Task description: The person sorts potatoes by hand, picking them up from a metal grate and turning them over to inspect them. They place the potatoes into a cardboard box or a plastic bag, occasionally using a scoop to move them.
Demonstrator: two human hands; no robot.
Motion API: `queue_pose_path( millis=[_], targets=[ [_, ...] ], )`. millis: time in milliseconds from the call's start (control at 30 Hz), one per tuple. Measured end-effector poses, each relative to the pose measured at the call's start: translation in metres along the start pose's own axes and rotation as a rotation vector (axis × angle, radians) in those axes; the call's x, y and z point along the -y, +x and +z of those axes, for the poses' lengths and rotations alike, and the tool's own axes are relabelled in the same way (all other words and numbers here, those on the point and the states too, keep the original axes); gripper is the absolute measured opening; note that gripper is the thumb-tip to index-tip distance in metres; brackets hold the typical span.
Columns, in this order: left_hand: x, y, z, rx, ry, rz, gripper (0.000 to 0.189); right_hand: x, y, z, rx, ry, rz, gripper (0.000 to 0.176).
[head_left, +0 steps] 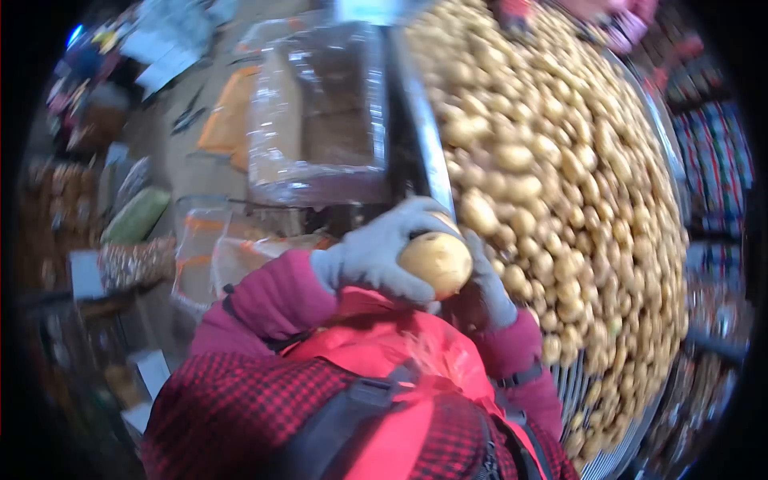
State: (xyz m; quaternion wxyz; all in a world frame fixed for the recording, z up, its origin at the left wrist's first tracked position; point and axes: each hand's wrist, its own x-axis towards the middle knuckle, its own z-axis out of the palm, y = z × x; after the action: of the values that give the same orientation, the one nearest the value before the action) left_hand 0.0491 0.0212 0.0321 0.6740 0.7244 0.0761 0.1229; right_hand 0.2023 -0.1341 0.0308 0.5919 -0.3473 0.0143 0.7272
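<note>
My left hand, in a grey glove, is closed around a large pale yellow potato in front of my chest. A strip of a second potato shows just above it, between the fingers. My right hand, gloved too, is up against the right side of the large potato with its fingers curved; the potato hides part of it. Beyond my hands lies a big heap of potatoes on a slatted metal table. A red apron covers my front below the hands.
The metal edge of the table runs just ahead of my hands. Left of it is a box lined with clear plastic. Mesh bags with orange bands lie nearer me. Another person's pink sleeve shows at the far side.
</note>
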Motion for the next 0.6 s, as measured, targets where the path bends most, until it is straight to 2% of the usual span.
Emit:
queue_pose_path(
  millis=[67, 100, 133, 167, 200, 267, 333, 400, 467, 500, 567, 600],
  targets=[
    [0.016, -0.015, -0.006, -0.061, -0.176, -0.088, 0.092, -0.002, 0.005, 0.020, -0.008, 0.000, 0.083, 0.063],
    [0.014, -0.027, -0.009, -0.135, -0.300, -0.149, 0.094, -0.004, 0.009, 0.008, 0.046, -0.032, 0.133, 0.063],
    [0.012, -0.040, -0.011, -0.198, -0.440, -0.200, 0.096, -0.006, 0.013, -0.015, 0.212, -0.012, 0.239, 0.062],
    [-0.001, -0.054, -0.020, -0.304, -0.428, -0.251, 0.098, -0.005, 0.016, -0.010, 0.360, 0.019, 0.345, 0.061],
    [0.002, -0.070, -0.029, -0.449, -0.409, -0.284, 0.097, -0.005, 0.009, -0.006, 0.228, -0.112, 0.286, 0.059],
    [0.017, -0.114, -0.053, -0.583, -0.541, -0.071, 0.078, -0.004, -0.003, 0.003, 0.090, -0.121, 0.182, 0.056],
    [0.039, -0.170, -0.079, -0.842, -0.279, -0.024, 0.055, -0.008, -0.004, -0.004, 0.114, -0.146, 0.128, 0.057],
    [0.064, -0.218, -0.097, -1.310, -0.595, 0.009, 0.041, -0.011, -0.009, -0.007, -0.016, -0.085, 0.055, 0.059],
    [0.089, -0.260, -0.122, -1.470, -0.199, 0.072, 0.047, -0.012, -0.007, -0.007, -0.009, -0.086, 0.048, 0.060],
    [0.105, -0.285, -0.139, -1.467, -0.199, 0.070, 0.047, -0.011, -0.006, -0.006, -0.008, -0.120, 0.027, 0.059],
    [0.140, -0.347, -0.175, -1.802, -0.539, 0.096, 0.047, -0.010, -0.005, -0.004, -0.013, -0.149, -0.003, 0.058],
    [0.168, -0.398, -0.186, -1.696, -0.097, -0.263, 0.044, -0.010, -0.007, -0.001, -0.012, -0.101, 0.025, 0.057]
  ],
)
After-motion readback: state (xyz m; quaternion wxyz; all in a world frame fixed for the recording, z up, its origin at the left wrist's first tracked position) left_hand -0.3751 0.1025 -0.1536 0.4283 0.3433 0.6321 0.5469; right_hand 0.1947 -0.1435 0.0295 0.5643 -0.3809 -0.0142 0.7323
